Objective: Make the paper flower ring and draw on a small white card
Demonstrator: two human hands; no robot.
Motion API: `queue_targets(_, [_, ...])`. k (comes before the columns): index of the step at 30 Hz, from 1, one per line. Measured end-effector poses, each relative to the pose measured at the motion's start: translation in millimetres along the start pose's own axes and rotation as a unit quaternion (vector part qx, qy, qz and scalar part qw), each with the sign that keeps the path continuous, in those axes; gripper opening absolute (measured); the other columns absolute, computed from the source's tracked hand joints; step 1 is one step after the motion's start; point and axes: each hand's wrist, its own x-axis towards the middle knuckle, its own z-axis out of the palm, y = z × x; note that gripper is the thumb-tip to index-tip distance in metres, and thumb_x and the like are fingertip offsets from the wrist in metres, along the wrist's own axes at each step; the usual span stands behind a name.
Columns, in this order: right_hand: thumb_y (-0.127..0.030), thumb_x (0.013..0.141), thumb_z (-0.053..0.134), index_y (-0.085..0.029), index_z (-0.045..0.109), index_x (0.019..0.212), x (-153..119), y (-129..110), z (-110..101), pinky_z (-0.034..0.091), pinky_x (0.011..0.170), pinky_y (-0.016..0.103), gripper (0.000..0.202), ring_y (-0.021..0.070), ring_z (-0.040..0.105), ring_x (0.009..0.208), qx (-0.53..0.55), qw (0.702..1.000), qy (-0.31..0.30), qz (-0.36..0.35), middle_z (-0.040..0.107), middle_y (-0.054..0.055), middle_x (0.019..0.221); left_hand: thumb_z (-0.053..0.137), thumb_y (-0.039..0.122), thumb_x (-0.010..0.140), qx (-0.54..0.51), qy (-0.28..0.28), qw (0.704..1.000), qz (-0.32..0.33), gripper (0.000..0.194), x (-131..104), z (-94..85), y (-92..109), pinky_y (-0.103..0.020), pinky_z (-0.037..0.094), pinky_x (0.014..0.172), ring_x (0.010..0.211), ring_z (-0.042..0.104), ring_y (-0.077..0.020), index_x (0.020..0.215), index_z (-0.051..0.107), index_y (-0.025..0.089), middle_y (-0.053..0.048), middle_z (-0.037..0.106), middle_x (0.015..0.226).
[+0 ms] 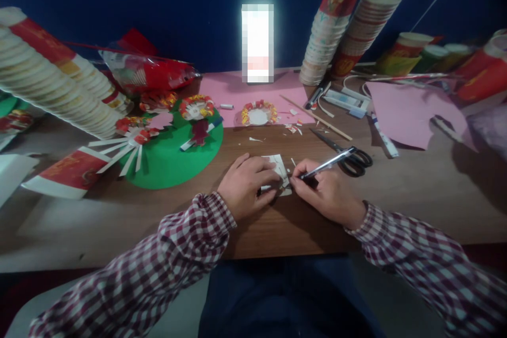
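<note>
"What does the right hand (330,190) hold?"
"A pen (327,163), gripped just beside the white paper (282,171)."
"And the left hand (246,185)?"
"Unclenched, its fingers resting on that paper."
"Farther out?"
"Scissors (331,142) just beyond the right hand, on the surface (261,235)."

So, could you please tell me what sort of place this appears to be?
It looks like a craft table, perhaps in a classroom or workshop: scissors and a pink sheet lie on it, and the right hand holds a pen.
</note>
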Motion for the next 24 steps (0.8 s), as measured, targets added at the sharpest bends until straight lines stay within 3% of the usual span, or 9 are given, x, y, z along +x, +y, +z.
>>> queue_targets(24, [-0.024,0.084,0.052,-0.018,0.055,0.079,-1.1,-0.2,-0.5,0.039,0.057,0.023,0.009,0.0119,0.052,0.058,0.010,1.000,-0.015,-0.001,0.056,-0.002,0.064,0.054,0.031,0.083,0.008,0.003,1.000,0.001,0.018,-0.1,0.1,0.3,-0.045,0.032,0.099,0.112,0.052,-0.0223,0.098,0.062,0.025,-0.005,0.061,0.114])
